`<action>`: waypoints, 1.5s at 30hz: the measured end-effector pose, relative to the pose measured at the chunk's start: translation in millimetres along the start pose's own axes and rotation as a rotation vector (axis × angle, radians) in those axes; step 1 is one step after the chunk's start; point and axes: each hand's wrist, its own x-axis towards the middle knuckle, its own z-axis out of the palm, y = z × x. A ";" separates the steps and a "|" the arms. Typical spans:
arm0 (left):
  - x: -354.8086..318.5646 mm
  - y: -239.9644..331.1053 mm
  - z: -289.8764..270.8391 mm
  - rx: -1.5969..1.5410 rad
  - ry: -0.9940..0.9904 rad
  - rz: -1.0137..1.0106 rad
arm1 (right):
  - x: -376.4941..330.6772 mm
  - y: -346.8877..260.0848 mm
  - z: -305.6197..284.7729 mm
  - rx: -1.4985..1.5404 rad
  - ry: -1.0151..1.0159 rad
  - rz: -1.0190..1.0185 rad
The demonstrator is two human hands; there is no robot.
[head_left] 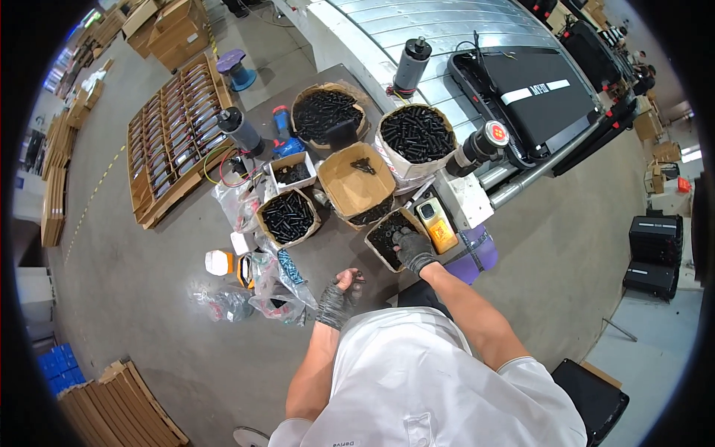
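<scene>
My left hand (339, 295), in a grey fingerless glove, is held over the grey table near my body. Its fingers are curled around a small dark part (360, 277), too small to name. My right hand (412, 249), gloved the same way, reaches into a small cardboard box (372, 246) of tiny black parts (383, 235). Its fingertips are bent down among the parts, and what they pinch is hidden. Right beside that box lies a phone (436, 225) in a yellow and white case. Just beyond stands an open carton (350, 182) with a few black pieces inside.
Around the table stand a box of black cylinders (287, 217), a white bucket of black cylinders (417, 134) and a round container of black parts (325, 115). A blue and red power tool (283, 134), motors (240, 132) and plastic bags (272, 287) lie about. A roller conveyor (402, 37) runs behind.
</scene>
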 end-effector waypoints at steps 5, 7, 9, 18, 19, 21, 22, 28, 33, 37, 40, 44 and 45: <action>5.1 -4.1 13.2 -0.001 0.041 -0.013 | -6.0 16.0 1.5 0.251 0.161 -0.044; 11.7 -4.8 26.3 0.018 0.052 -0.010 | -13.0 20.4 -8.3 0.304 0.208 -0.073; 14.7 -2.2 27.7 0.047 0.070 0.037 | -23.9 -11.8 -49.9 1.256 -0.197 0.365; 31.4 -7.4 70.4 0.132 -0.072 0.095 | -53.7 -74.5 -94.2 1.363 0.016 0.239; 29.3 -7.0 73.4 0.133 -0.074 0.095 | -55.0 -74.5 -91.5 1.362 0.018 0.239; 25.0 -5.8 75.8 0.090 -0.092 0.091 | -55.6 -78.1 -90.6 1.453 0.036 0.300; 25.7 -6.6 73.5 0.087 -0.091 0.096 | -56.2 -79.4 -90.1 1.450 0.031 0.297; 31.6 -10.4 66.7 0.077 -0.073 0.172 | -53.1 -92.8 -92.7 1.271 0.117 0.297; 28.6 -8.7 76.5 0.068 -0.015 0.214 | -50.5 -106.6 -103.2 0.453 0.493 -0.139; 35.1 -11.5 72.5 -0.002 -0.035 0.232 | -43.7 -106.4 -100.9 0.683 0.379 -0.047; 34.2 -8.9 78.2 -0.034 -0.035 0.236 | -43.7 -109.4 -100.9 0.605 0.463 -0.127; 38.0 -11.7 76.1 -0.097 0.008 0.226 | -42.9 -115.3 -103.5 0.585 0.451 -0.111; 39.5 -12.4 75.0 -0.129 0.017 0.213 | -42.9 -116.4 -101.5 0.653 0.455 -0.092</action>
